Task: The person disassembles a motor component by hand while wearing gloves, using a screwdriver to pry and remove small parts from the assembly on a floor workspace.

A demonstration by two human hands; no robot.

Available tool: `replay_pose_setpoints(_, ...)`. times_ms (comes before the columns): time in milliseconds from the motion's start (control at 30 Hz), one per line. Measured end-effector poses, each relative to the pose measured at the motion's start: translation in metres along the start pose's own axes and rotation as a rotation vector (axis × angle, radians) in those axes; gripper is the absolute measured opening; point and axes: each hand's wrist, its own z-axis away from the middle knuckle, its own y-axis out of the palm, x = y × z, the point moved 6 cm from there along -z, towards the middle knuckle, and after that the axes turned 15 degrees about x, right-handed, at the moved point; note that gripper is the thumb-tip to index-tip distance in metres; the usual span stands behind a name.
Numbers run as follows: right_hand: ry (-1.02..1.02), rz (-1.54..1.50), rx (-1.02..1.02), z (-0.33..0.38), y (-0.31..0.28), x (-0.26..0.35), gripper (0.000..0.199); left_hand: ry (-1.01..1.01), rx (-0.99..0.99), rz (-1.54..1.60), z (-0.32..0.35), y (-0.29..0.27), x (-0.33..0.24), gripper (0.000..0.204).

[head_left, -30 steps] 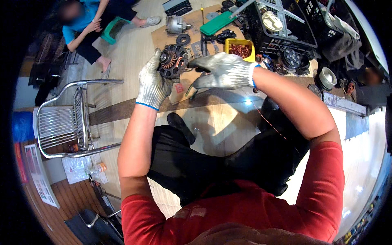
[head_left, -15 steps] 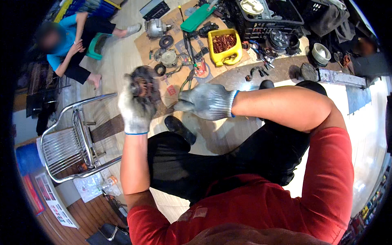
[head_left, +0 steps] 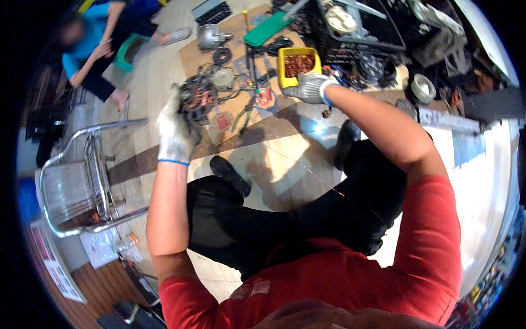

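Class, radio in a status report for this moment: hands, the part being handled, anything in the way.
Left hand gripping motor part. Right hand empty, reaching beside yellow tray. Loose parts and pliers scattered on cardboard between them.

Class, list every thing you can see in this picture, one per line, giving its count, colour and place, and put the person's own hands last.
motor part: one, dark with copper windings, held up in the left hand
yellow bin: one, holding reddish-brown bits, on the floor by the right hand
green case: one, on the floor beyond the bin
cardboard sheet: one, brown, under the scattered parts
round metal parts: several, grey and black, on the cardboard
metal chair: one, silver, at the left
black crates: a few, top right
other person: one, blue top, sitting top left
left hand: grey glove, gripping the motor part
right hand: grey glove, at the yellow bin's near edge
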Motion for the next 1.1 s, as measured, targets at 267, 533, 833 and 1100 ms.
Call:
replay_pose_setpoints(267,-0.453,-0.231,-0.09,0.111,-0.031,0.162,0.049,0.007,0.03,-0.02,-0.002,0.005,0.011,0.034)
replay_pose_setpoints(533,-0.688,0.112,-0.272,0.107,-0.016,0.19,0.034,0.119,0.114,0.032,-0.01,0.015,0.016,0.038)
replay_pose_setpoints(833,-0.466,0.182,-0.263,0.127,-0.038,0.186,0.029,0.17,-0.029,-0.365,-0.001,0.006,0.004,0.046)
replay_pose_setpoints(1100,-0.567,0.502,-0.378,0.134,-0.067,0.152,0.03,0.11,-0.035,-0.329,0.009,0.011,-0.02,0.042)
